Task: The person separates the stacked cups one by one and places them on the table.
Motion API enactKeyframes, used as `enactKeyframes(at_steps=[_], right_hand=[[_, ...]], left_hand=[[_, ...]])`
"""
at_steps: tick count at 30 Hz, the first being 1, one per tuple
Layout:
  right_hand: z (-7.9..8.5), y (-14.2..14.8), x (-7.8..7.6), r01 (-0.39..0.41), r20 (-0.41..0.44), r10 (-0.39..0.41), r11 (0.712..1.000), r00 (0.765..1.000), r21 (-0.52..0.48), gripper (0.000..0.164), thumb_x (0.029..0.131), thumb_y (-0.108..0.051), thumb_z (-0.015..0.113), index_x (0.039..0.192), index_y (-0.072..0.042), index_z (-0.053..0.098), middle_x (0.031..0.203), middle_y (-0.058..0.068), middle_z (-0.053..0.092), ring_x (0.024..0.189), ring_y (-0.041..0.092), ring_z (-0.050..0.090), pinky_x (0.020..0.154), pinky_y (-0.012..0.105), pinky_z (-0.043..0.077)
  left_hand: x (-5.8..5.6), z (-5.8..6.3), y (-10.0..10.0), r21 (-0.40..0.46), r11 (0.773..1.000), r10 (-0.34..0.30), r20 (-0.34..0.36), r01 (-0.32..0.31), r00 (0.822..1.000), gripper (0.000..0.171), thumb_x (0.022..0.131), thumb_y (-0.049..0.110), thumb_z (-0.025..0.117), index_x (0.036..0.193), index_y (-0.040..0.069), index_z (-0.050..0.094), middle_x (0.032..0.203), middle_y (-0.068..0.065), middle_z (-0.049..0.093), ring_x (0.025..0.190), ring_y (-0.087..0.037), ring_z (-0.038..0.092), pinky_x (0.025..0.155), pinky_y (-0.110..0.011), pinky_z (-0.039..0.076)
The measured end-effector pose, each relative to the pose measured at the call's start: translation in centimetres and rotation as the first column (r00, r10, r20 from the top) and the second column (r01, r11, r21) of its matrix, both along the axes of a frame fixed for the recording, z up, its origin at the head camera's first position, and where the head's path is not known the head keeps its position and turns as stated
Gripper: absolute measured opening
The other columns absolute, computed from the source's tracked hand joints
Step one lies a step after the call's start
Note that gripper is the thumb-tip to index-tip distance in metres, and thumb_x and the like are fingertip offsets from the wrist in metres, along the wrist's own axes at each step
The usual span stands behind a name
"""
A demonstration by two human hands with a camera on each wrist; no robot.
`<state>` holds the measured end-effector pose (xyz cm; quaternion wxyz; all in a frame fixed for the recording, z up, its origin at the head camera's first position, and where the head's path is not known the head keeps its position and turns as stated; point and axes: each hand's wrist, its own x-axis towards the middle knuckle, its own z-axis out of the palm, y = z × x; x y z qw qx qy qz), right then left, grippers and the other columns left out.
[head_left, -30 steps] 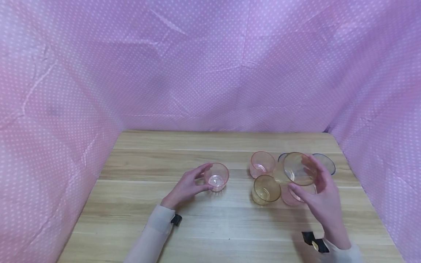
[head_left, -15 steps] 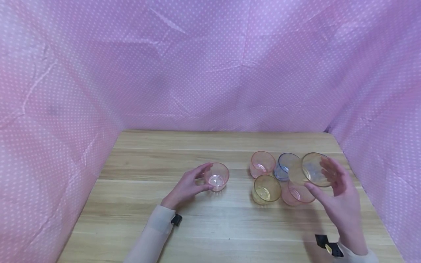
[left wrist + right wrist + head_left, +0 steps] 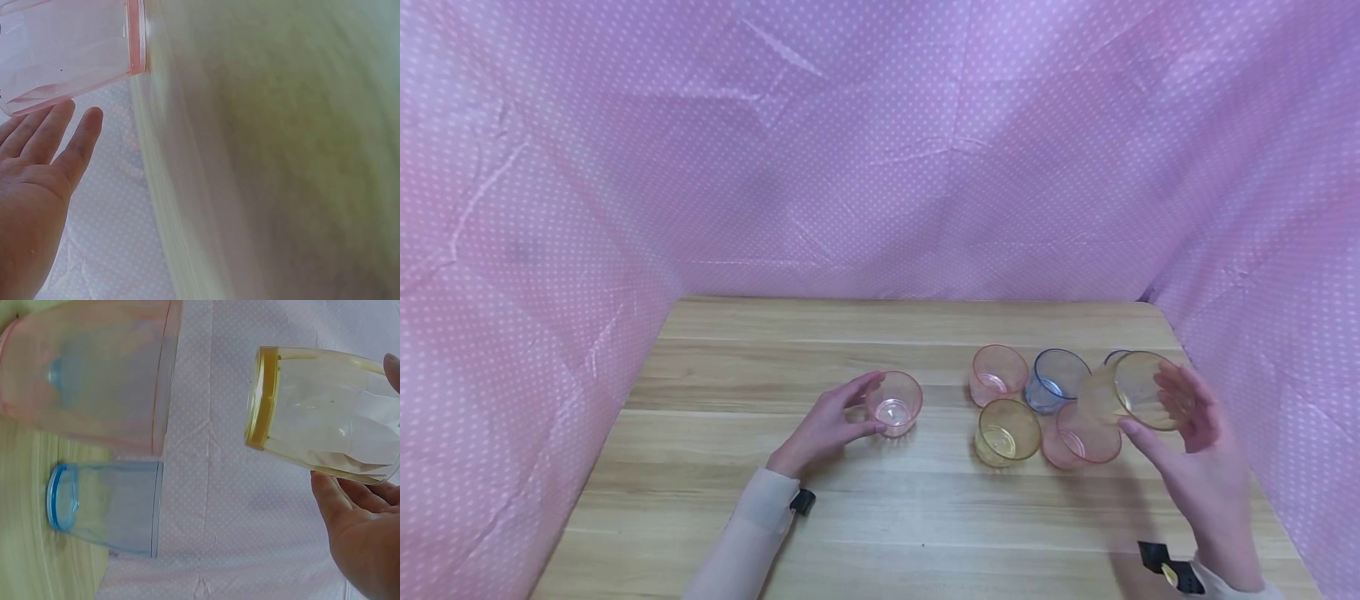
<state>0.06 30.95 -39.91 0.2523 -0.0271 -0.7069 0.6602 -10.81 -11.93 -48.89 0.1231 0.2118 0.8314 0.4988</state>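
Observation:
In the head view my left hand [image 3: 827, 427] holds a clear pink cup [image 3: 895, 407] upright at the table's middle, thumb on the near side and fingers on the far side. The left wrist view shows the fingers [image 3: 78, 147] along the wall of this pink cup [image 3: 69, 56]. My right hand [image 3: 1206, 458] grips a clear yellow cup [image 3: 1153, 396] between thumb and fingers. In the right wrist view that yellow cup [image 3: 325, 415] is raised off the table, beside a standing pink cup [image 3: 87, 381] and a blue cup [image 3: 112, 509].
Left of the right hand stand a pink cup [image 3: 998, 375], a blue cup [image 3: 1057, 382], a yellow cup [image 3: 1007, 433] and another pink cup [image 3: 1082, 437]. A second blue cup [image 3: 1116, 356] is mostly hidden behind the raised yellow one. Pink dotted cloth [image 3: 880, 167] surrounds the wooden table [image 3: 850, 517].
My right hand has carried the yellow cup to the right, from above the group of cups toward the table's right side, uncovering a blue cup. The left hand stays still on its pink cup.

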Motion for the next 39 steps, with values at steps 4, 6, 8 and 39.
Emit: enactKeyframes(at_steps=[4, 6, 8, 39], right_hand=[[-0.1, 0.6, 0.2, -0.009, -0.048, 0.007, 0.999, 0.999, -0.052, 0.091, 0.065, 0.043, 0.062, 0.147, 0.006, 0.048, 0.143, 0.014, 0.060, 0.132, 0.019, 0.055, 0.111, 0.020, 0.042], [-0.1, 0.8, 0.3, 0.007, -0.041, -0.010, 0.997, 0.999, -0.071, 0.091, 0.065, 0.043, 0.062, 0.147, 0.006, 0.048, 0.143, 0.013, 0.061, 0.131, 0.019, 0.056, 0.111, 0.019, 0.043], [-0.1, 1.1, 0.5, 0.035, -0.017, -0.036, 0.996, 0.999, -0.078, 0.090, 0.066, 0.043, 0.063, 0.147, 0.005, 0.049, 0.143, 0.013, 0.061, 0.131, 0.019, 0.056, 0.110, 0.019, 0.043], [-2.1, 5.4, 2.6, 0.237, 0.195, -0.206, 0.960, 0.959, -0.149, 0.084, 0.077, 0.030, 0.071, 0.149, -0.009, 0.050, 0.145, 0.001, 0.061, 0.127, 0.007, 0.058, 0.104, 0.010, 0.043]], left_hand=[[0.0, 0.0, 0.0, 0.001, 1.000, 0.002, 0.004, -0.002, 1.000, 0.083, 0.085, 0.031, 0.087, 0.156, 0.019, 0.047, 0.153, -0.007, 0.054, 0.131, -0.036, 0.059, 0.111, -0.053, 0.047], [0.0, 0.0, 0.0, 0.002, 1.000, 0.003, 0.008, -0.003, 1.000, 0.083, 0.085, 0.031, 0.087, 0.156, 0.020, 0.047, 0.153, -0.007, 0.054, 0.131, -0.035, 0.059, 0.111, -0.053, 0.047], [0.0, 0.1, 0.0, 0.004, 1.000, 0.001, 0.012, -0.001, 1.000, 0.083, 0.085, 0.031, 0.087, 0.156, 0.020, 0.047, 0.153, -0.007, 0.054, 0.132, -0.035, 0.059, 0.111, -0.053, 0.047], [0.0, 0.2, 0.1, -0.010, 1.000, 0.009, 0.023, -0.008, 1.000, 0.083, 0.085, 0.031, 0.087, 0.157, 0.019, 0.046, 0.155, -0.005, 0.052, 0.131, -0.034, 0.060, 0.111, -0.050, 0.048]])
